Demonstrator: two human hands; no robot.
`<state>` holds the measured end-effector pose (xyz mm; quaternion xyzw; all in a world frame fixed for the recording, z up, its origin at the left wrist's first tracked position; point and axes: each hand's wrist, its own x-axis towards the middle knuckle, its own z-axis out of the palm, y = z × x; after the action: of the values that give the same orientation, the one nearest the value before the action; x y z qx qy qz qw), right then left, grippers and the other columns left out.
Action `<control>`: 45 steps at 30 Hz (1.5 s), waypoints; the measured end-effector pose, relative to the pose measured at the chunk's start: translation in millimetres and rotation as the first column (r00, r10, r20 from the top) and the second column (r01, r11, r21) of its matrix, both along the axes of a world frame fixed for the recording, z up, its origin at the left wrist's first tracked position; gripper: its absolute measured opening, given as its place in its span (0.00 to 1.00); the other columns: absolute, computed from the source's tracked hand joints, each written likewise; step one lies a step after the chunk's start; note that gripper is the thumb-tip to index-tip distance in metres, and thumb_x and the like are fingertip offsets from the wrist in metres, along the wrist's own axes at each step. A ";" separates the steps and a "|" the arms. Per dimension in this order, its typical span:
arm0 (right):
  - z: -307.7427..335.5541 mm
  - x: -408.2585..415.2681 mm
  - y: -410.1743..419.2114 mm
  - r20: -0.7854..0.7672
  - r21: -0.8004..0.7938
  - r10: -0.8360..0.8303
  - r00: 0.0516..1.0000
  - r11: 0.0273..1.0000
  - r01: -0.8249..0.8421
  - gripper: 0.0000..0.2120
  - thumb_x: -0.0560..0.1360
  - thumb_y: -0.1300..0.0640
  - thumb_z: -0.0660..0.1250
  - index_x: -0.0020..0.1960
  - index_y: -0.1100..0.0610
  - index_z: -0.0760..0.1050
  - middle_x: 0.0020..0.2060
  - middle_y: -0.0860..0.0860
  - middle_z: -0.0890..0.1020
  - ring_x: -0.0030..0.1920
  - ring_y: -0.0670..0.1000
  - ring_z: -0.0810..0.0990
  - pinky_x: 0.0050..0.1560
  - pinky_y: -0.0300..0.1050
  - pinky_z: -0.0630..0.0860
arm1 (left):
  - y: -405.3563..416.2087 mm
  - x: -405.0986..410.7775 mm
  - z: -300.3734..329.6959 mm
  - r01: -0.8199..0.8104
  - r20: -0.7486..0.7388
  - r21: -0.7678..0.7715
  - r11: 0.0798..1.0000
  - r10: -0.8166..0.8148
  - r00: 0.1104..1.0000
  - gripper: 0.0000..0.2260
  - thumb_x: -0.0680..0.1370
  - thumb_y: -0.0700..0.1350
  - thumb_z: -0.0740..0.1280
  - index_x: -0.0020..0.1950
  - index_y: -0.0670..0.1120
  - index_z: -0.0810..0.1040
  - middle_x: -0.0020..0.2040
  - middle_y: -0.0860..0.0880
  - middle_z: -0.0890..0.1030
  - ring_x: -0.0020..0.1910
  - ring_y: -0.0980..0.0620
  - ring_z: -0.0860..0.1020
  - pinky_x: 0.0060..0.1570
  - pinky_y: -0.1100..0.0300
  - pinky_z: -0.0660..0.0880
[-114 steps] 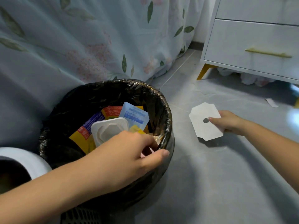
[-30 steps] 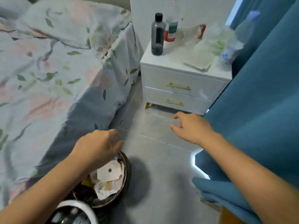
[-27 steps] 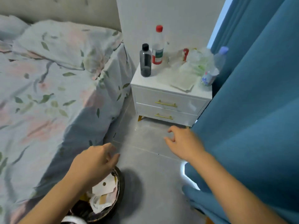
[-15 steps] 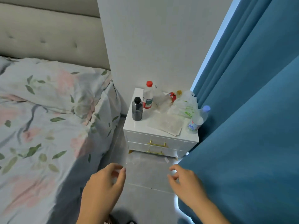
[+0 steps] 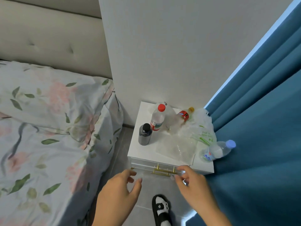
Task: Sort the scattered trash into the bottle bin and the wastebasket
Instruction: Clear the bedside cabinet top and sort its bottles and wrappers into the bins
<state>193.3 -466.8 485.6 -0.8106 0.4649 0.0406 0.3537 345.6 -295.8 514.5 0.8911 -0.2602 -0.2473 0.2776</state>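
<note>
Both hands hover in front of the nightstand [image 5: 143,154], left hand [image 5: 120,190] and right hand [image 5: 192,185] each with grip loosely apart, empty; bottles stand on its surface.

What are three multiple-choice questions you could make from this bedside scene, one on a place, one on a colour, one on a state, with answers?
1. Where does the dark bottle stand?
A. on the bed
B. on the nightstand's left front part
C. on the floor

2. What colour is the cap of the tall clear bottle behind it?
A. red
B. green
C. black

3. How are the two hands?
A. both gripping bottles
B. one holding a bag
C. both holding nothing, fingers loosely spread

Answers:
1 B: it stands upright on the nightstand, near the left edge.
2 A: the cap is plainly red.
3 C: the left hand and right hand hover in front of the drawer with nothing in them.
</note>
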 end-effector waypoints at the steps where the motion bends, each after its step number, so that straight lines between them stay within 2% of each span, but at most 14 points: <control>1: -2.0 7.6 -9.1 0.016 0.005 -0.007 1.000 1.000 0.007 0.07 0.74 0.46 0.65 0.52 0.40 0.73 0.36 0.36 0.81 0.40 0.42 0.80 0.46 0.47 0.79 | -7.1 6.7 -4.2 -0.008 -0.015 -0.007 1.000 0.008 1.000 0.12 0.73 0.61 0.64 0.54 0.59 0.77 0.43 0.61 0.79 0.48 0.61 0.78 0.50 0.60 0.76; 6: -22.9 52.3 -56.5 0.074 0.042 -0.033 0.997 0.999 0.030 0.13 0.73 0.48 0.69 0.56 0.43 0.73 0.38 0.40 0.81 0.44 0.44 0.80 0.50 0.46 0.78 | -46.1 42.3 -41.7 -0.086 -0.048 -0.024 0.996 0.085 0.995 0.19 0.71 0.60 0.69 0.59 0.56 0.75 0.50 0.60 0.77 0.50 0.61 0.76 0.52 0.60 0.75; 9: -42.6 83.8 -86.4 0.126 0.052 -0.055 0.991 0.997 0.049 0.26 0.69 0.48 0.74 0.64 0.45 0.68 0.51 0.41 0.77 0.53 0.47 0.76 0.55 0.47 0.76 | -70.2 62.2 -68.7 -0.179 -0.101 -0.034 0.983 0.174 0.980 0.27 0.68 0.56 0.74 0.65 0.55 0.71 0.56 0.58 0.75 0.53 0.59 0.75 0.51 0.63 0.72; 12: -58.7 114.3 -115.7 0.236 0.094 -0.096 0.967 0.993 0.076 0.40 0.65 0.50 0.78 0.70 0.46 0.60 0.61 0.42 0.69 0.60 0.47 0.70 0.60 0.47 0.73 | -97.8 76.2 -93.2 -0.243 -0.156 -0.168 0.955 0.218 0.963 0.36 0.64 0.48 0.79 0.68 0.55 0.66 0.60 0.56 0.71 0.58 0.57 0.73 0.54 0.64 0.69; 17: -89.5 162.8 -158.8 0.412 0.162 -0.034 0.911 0.986 -0.036 0.55 0.59 0.57 0.82 0.70 0.35 0.47 0.72 0.44 0.58 0.71 0.46 0.62 0.65 0.43 0.69 | -147.2 94.7 -121.4 -0.332 -0.281 -0.266 0.905 0.256 0.925 0.49 0.59 0.50 0.81 0.71 0.62 0.55 0.67 0.58 0.63 0.63 0.60 0.67 0.62 0.61 0.67; 20: -104.0 186.9 -169.6 0.450 0.186 0.004 0.893 0.978 -0.098 0.58 0.56 0.55 0.83 0.70 0.33 0.47 0.70 0.46 0.64 0.70 0.48 0.65 0.66 0.52 0.71 | -162.6 103.0 -133.4 -0.383 -0.372 -0.256 0.887 0.276 0.886 0.50 0.59 0.50 0.82 0.74 0.59 0.56 0.70 0.60 0.62 0.66 0.59 0.66 0.63 0.60 0.66; 22: -111.5 198.9 -173.3 0.469 0.188 0.014 0.883 0.975 -0.116 0.57 0.55 0.56 0.83 0.70 0.35 0.49 0.64 0.40 0.69 0.67 0.45 0.70 0.66 0.52 0.72 | -168.8 107.0 -138.8 -0.358 -0.365 -0.229 0.905 0.262 0.893 0.46 0.60 0.49 0.81 0.72 0.57 0.61 0.70 0.60 0.66 0.67 0.59 0.66 0.66 0.59 0.66; 23: -114.7 203.5 -174.7 0.470 0.168 0.033 0.882 0.978 -0.126 0.56 0.55 0.56 0.83 0.70 0.36 0.51 0.60 0.33 0.70 0.64 0.41 0.71 0.66 0.49 0.72 | -171.4 108.2 -140.7 -0.340 -0.352 -0.216 0.915 0.252 0.902 0.43 0.61 0.49 0.81 0.71 0.56 0.64 0.68 0.59 0.68 0.67 0.58 0.67 0.65 0.61 0.66; 25: -119.4 210.2 -175.2 0.465 0.116 0.070 0.883 0.984 -0.139 0.53 0.56 0.56 0.83 0.69 0.35 0.53 0.55 0.29 0.71 0.60 0.37 0.73 0.64 0.42 0.72 | -175.1 109.3 -143.7 -0.325 -0.344 -0.207 0.923 0.243 0.907 0.39 0.62 0.47 0.81 0.69 0.55 0.67 0.66 0.58 0.71 0.65 0.59 0.69 0.61 0.69 0.65; 28: -126.1 213.7 -173.2 0.415 0.076 0.104 0.904 0.986 -0.148 0.48 0.57 0.53 0.82 0.67 0.34 0.57 0.58 0.36 0.74 0.59 0.39 0.74 0.61 0.39 0.73 | -176.5 108.4 -147.8 -0.304 -0.328 -0.198 0.932 0.229 0.916 0.38 0.62 0.47 0.80 0.68 0.54 0.69 0.63 0.58 0.73 0.60 0.61 0.71 0.56 0.77 0.64; 31: -135.2 213.4 -172.8 0.362 0.024 0.163 0.918 0.983 -0.184 0.40 0.58 0.48 0.81 0.65 0.42 0.65 0.58 0.43 0.77 0.59 0.44 0.77 0.61 0.44 0.75 | -174.9 103.8 -155.0 -0.237 -0.274 -0.183 0.954 0.182 0.945 0.35 0.62 0.47 0.80 0.66 0.54 0.70 0.62 0.57 0.74 0.61 0.58 0.72 0.61 0.64 0.69; 34: -138.3 210.4 -171.2 0.337 0.002 0.204 0.919 0.976 -0.217 0.33 0.59 0.42 0.79 0.60 0.48 0.72 0.53 0.43 0.80 0.56 0.44 0.79 0.58 0.48 0.77 | -170.0 99.6 -160.2 -0.271 -0.232 -0.194 0.943 0.225 0.946 0.30 0.63 0.46 0.79 0.62 0.53 0.72 0.59 0.57 0.76 0.58 0.57 0.74 0.57 0.66 0.70; 40: -112.5 206.9 -149.8 0.461 0.044 0.103 0.881 0.989 -0.139 0.30 0.59 0.52 0.81 0.57 0.44 0.72 0.51 0.40 0.80 0.54 0.42 0.79 0.59 0.40 0.74 | -135.3 94.1 -157.1 -0.419 -0.253 -0.222 0.881 0.363 0.897 0.27 0.63 0.49 0.78 0.58 0.57 0.73 0.54 0.61 0.78 0.53 0.60 0.76 0.52 0.66 0.73; 45: -92.0 209.9 -108.0 0.441 0.087 0.194 0.876 0.963 -0.256 0.28 0.60 0.53 0.81 0.56 0.44 0.73 0.49 0.39 0.80 0.52 0.43 0.80 0.57 0.46 0.77 | -70.5 77.3 -151.2 -0.573 -0.253 -0.252 0.780 0.518 0.817 0.24 0.62 0.49 0.79 0.53 0.62 0.73 0.49 0.66 0.79 0.51 0.65 0.77 0.48 0.71 0.72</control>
<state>403.1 -574.8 393.6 -0.8208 0.2740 -0.0645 0.4970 422.9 -366.3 363.3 0.8471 -0.0019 -0.1859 0.4978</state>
